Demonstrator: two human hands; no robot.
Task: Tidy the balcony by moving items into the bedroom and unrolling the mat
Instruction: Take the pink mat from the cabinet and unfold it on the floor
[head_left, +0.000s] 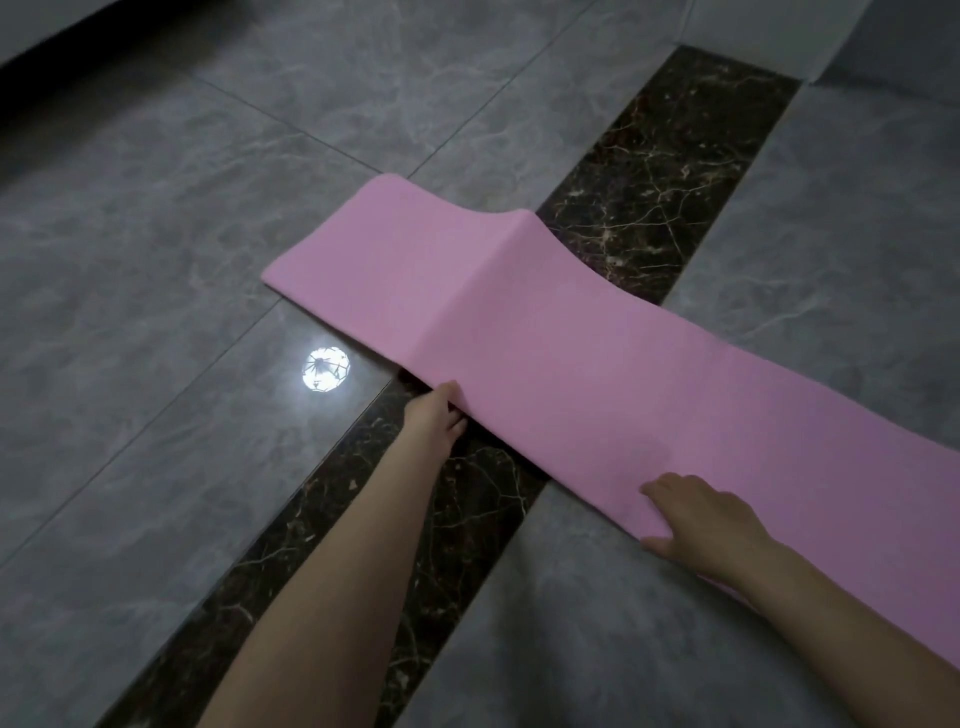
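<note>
Floor (156, 291): glossy grey marble-look tiles, crossed by a dark brown veined stone strip (670, 171) running from lower left to upper right. Dim lighting.

Pink mat (545, 332): lies unrolled on the floor, long axis from upper left to the right edge of the view, where it runs out of frame. It crosses over the dark strip. Far end sits flat on grey tile. Not fully flat: one raised hump runs across its width, roughly over the near edge of the strip; the rest lies down on the floor.

Left hand (439, 415): at the mat's near long edge, just below the hump. Fingers go under the edge and are hidden; thumb lies on top of the edge. Reads as a pinch on the mat edge, edge slightly lifted there. Forearm stretches in from bottom centre, over the strip.

Right hand (701, 519): lies on the mat's top surface near the same long edge, further right. Fingers straight, close together, palm down, pressing flat. Thumb sits at the mat edge, touching the floor side. Forearm comes in from the bottom right corner.

Hands well apart along the edge.

Round bright light reflection (325, 370) on the tile, left of the mat, near the left hand. Pale wall base (769, 31) at top right.
</note>
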